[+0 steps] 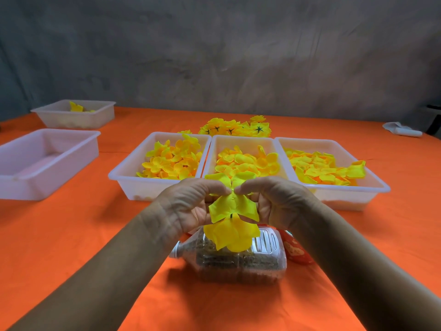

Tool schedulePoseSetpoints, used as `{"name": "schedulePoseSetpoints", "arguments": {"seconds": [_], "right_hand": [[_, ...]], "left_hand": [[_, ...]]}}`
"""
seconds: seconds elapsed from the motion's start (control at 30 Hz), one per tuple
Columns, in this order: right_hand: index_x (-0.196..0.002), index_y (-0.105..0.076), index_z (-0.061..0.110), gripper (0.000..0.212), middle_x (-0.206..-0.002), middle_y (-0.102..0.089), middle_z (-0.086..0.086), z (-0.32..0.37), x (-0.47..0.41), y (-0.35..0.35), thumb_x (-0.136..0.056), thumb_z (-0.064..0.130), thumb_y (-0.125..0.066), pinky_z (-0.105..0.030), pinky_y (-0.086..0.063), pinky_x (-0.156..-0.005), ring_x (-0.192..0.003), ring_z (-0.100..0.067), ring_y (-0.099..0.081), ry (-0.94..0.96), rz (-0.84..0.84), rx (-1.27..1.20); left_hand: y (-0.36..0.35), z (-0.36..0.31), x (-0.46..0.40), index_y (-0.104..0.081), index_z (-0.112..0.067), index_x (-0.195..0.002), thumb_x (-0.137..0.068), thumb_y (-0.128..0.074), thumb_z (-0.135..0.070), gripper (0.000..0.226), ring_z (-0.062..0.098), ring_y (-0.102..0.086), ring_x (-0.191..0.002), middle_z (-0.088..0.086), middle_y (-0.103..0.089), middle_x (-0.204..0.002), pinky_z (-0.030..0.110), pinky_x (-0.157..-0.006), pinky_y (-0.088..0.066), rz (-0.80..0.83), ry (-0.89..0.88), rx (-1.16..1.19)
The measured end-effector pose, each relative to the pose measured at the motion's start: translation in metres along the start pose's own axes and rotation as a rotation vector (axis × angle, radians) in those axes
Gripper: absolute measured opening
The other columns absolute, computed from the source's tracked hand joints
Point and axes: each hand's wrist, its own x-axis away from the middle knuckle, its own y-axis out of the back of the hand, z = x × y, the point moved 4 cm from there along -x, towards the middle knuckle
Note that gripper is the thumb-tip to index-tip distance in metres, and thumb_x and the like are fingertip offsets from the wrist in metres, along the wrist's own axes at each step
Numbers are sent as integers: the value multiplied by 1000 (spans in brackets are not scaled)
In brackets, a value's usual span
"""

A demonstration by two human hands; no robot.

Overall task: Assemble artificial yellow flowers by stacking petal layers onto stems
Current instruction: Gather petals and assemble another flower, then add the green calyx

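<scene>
My left hand (191, 204) and my right hand (272, 201) meet in the middle of the view, each pinching a yellow petal layer (232, 205) between thumb and fingers. A thin dark stem (231, 215) shows just below it. A fuller yellow flower part (232, 232) hangs under the stem, over a clear plastic bottle (238, 263) lying on its side. Three white trays of loose yellow petals sit just beyond my hands: left tray (128, 177), middle tray (243, 140), right tray (372, 185).
A pile of finished yellow flowers (235, 127) lies behind the trays. An empty white tray (47, 161) and another with a few petals (74, 115) stand at the left. A red packet (296, 252) lies beside the bottle. The orange tablecloth (95, 235) covers the table.
</scene>
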Motion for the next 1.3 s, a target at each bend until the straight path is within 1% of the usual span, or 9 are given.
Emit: {"name": "schedulePoseSetpoints", "arguments": {"seconds": [0.13, 0.27, 0.47, 0.63, 0.87, 1.0, 1.1, 1.17, 1.3], "right_hand": [[-91, -54, 6, 11, -64, -69, -9, -1, -1, 1, -83, -1, -58, -26, -55, -51, -51, -17, -67, -16, -7, -9], [-95, -53, 6, 17, -65, -70, -9, -1, -4, 3, -81, -2, -59, -26, -55, -48, -52, -18, -67, -1, -27, -23], [-85, -56, 7, 13, -60, -67, -7, -6, -8, 2, -81, -5, -56, -26, -52, -45, -48, -18, -65, -10, -50, -61], [-97, -55, 7, 19, -64, -70, -7, -15, -9, 5, -81, -4, -58, -26, -52, -46, -52, -18, -68, -14, -39, -81], [-95, -59, 5, 18, -76, -69, -10, -7, -6, 7, -79, -1, -62, -26, -53, -50, -56, -20, -68, 35, -66, 55], [-107, -52, 3, 36, -89, -67, -18, -1, -4, 10, -75, -6, -67, -35, -56, -60, -63, -27, -67, 102, -124, 98], [-127, -46, -3, 59, -94, -66, -20, 0, -3, 9, -73, -6, -69, -38, -56, -67, -67, -28, -67, 109, -120, 152], [-126, -48, -2, 56, -93, -66, -19, 0, -3, 10, -73, -5, -70, -42, -54, -76, -69, -29, -67, 111, -120, 184], [-105, -56, 4, 35, -92, -68, -15, -1, -3, 11, -74, -2, -71, -51, -49, -90, -79, -31, -67, 110, -128, 199]], "left_hand": [[-5, -2, 2, -77, -22, -61, -63, -69, -17, 10, 15, -70, -65, 2, -73, -71, 30, -59, -59, 36, 6, 2], [-3, -2, 0, -77, -24, -62, -79, -61, -9, 28, 12, -70, -65, -1, -73, -71, 31, -65, -58, 36, -8, -6], [-5, -2, 1, -75, -10, -62, -83, -57, -1, 29, 15, -70, -60, 4, -72, -66, 28, -53, -57, 34, -48, 24], [-2, 0, 1, -77, -20, -62, -84, -55, 5, 40, 13, -70, -65, 2, -73, -71, 30, -63, -58, 53, -77, -32], [7, 4, -1, -78, -21, -73, -72, -69, -6, 17, 16, -71, -74, 4, -74, -80, 34, -69, -60, 10, -49, -40], [5, 2, 3, -77, -16, -78, -63, -76, -12, 15, 19, -71, -75, 6, -74, -83, 42, -80, -56, -18, 0, -59], [-3, -3, 8, -68, -5, -91, -55, -74, -5, 36, 20, -70, -66, 9, -73, -77, 38, -59, -60, -114, -21, -13], [-7, -6, 11, -64, -1, -98, -61, -71, 3, 38, 21, -70, -61, 11, -72, -75, 34, -52, -58, -164, -36, -1], [-11, -8, 14, -63, -2, -100, -74, -65, 7, 28, 20, -69, -60, 10, -71, -76, 33, -55, -59, -188, -34, -14]]}}
